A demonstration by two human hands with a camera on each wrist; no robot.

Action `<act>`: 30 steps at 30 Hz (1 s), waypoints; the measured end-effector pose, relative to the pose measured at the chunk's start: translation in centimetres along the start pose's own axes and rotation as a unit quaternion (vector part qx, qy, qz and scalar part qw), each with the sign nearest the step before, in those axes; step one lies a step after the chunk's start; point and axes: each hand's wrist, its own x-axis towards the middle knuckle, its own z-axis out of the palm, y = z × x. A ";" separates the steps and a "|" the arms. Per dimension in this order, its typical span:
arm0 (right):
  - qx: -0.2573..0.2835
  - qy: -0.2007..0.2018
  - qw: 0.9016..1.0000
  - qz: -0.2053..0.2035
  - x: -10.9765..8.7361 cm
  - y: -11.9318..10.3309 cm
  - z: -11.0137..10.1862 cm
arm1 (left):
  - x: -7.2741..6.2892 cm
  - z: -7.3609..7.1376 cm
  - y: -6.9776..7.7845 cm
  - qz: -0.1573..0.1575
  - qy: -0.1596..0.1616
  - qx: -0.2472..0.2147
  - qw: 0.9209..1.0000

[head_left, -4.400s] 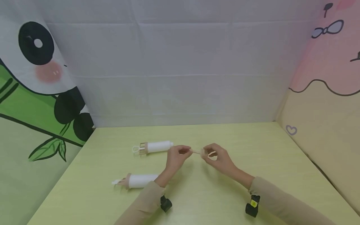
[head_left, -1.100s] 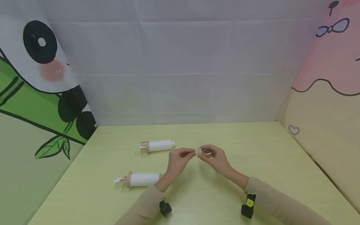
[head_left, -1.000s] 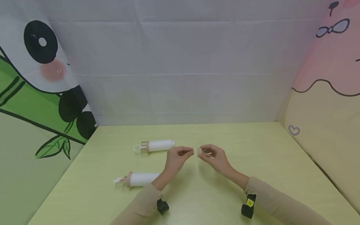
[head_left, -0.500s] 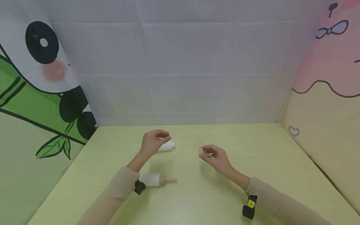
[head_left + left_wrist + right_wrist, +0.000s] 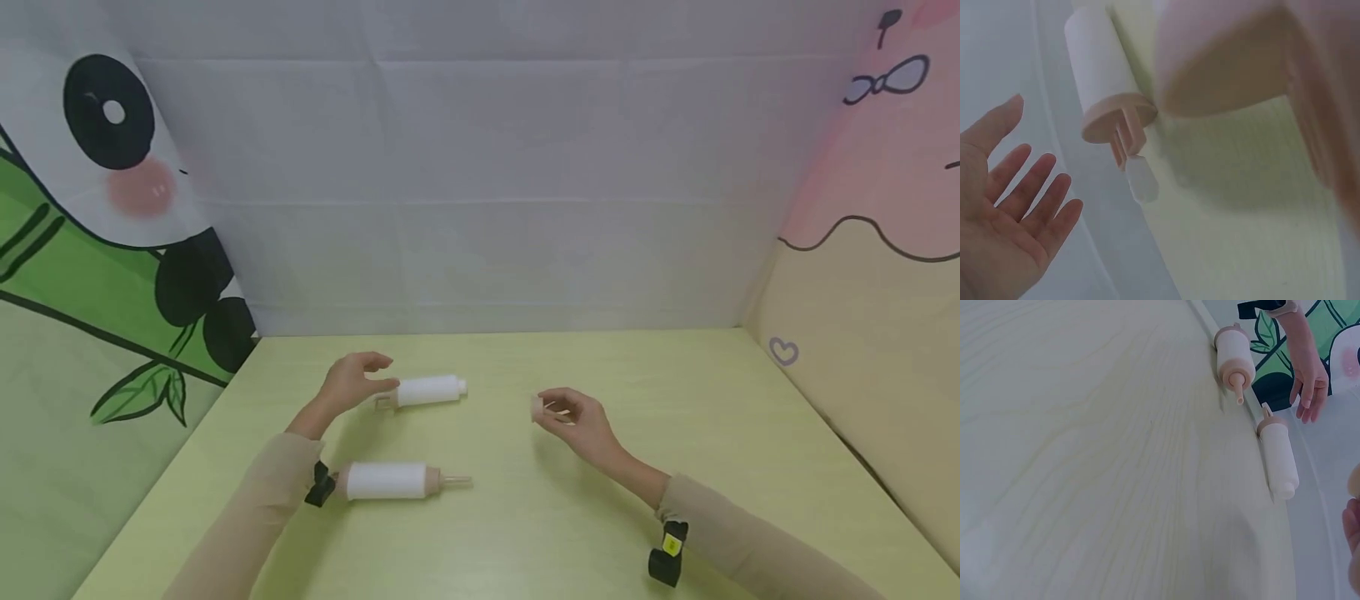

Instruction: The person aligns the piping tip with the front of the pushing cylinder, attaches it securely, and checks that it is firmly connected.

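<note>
My right hand (image 5: 581,423) pinches a small beige nozzle cap (image 5: 536,408) above the middle of the table; part of the cap is hidden behind the fingers. My left hand (image 5: 351,383), fingers relaxed and holding nothing, hovers by the handle end of the far white syringe-like tube (image 5: 429,390). In the left wrist view a gap shows between the fingers and that tube's beige collar (image 5: 1116,112) and white ring handle (image 5: 1142,180). The far tube's right end is a bare white neck. Nearer me lies a second white tube (image 5: 386,481), with a beige nozzle (image 5: 453,481) fitted.
Both tubes lie on their sides on the pale yellow table (image 5: 600,517), left of centre. A white cloth (image 5: 480,200) hangs behind the table's back edge. Printed cloths, one with a panda (image 5: 112,112), close off the sides.
My left hand has drawn away from the nozzle cap and swung left, past the near tube, to the far tube's handle end. My right hand has stayed nearly still with the cap.
</note>
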 end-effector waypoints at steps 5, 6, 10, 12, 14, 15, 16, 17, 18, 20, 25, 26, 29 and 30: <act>0.008 -0.001 1.000 0.005 0.0 0.0 0.0 | 0.2 0.4 -1.0 -0.007 -0.050 0.019 0.999; 0.009 -0.001 1.000 0.005 0.0 0.0 0.0 | 0.4 0.6 -1.1 -0.007 -0.055 0.022 0.998; 0.013 -0.002 1.000 0.011 0.0 -0.1 0.0 | 0.9 1.1 -1.6 -0.003 -0.060 0.022 0.998; 0.015 -0.002 1.000 0.015 0.0 -0.1 0.0 | 1.0 1.2 -1.7 0.001 -0.062 0.022 0.998; 0.018 -0.003 1.000 0.019 0.0 -0.1 0.0 | 1.2 1.3 -2.0 0.003 -0.065 0.021 0.998; 0.019 -0.003 1.000 0.020 0.0 -0.1 0.0 | 1.3 1.4 -2.1 0.005 -0.066 0.024 0.998; 0.020 -0.004 1.000 0.020 0.0 0.0 0.0 | 1.3 1.5 -2.2 0.004 -0.067 0.024 0.997; 0.022 -0.004 1.000 0.021 0.0 0.0 0.0 | 1.4 1.6 -2.3 0.002 -0.069 0.023 0.997; 0.023 -0.005 0.999 0.021 0.0 0.1 -0.1 | 1.4 1.7 -2.4 0.000 -0.071 0.019 0.997; 0.023 -0.007 0.999 0.022 0.0 0.1 -0.1 | 1.5 2.0 -2.6 -0.005 -0.075 0.008 0.997; 0.026 -0.016 0.999 0.024 -0.1 0.1 -0.2 | 1.6 2.7 -3.0 -0.010 -0.076 -0.012 0.997; 0.027 -0.016 0.999 0.025 -0.1 0.1 -0.2 | 1.7 2.9 -3.0 -0.008 -0.075 -0.011 0.997; 0.029 -0.017 0.999 0.028 -0.1 0.1 -0.3 | 1.8 3.2 -3.2 -0.001 -0.072 -0.008 0.997; 0.028 -0.017 0.999 0.028 -0.1 0.1 -0.4 | 1.8 3.3 -3.2 0.000 -0.069 -0.007 0.998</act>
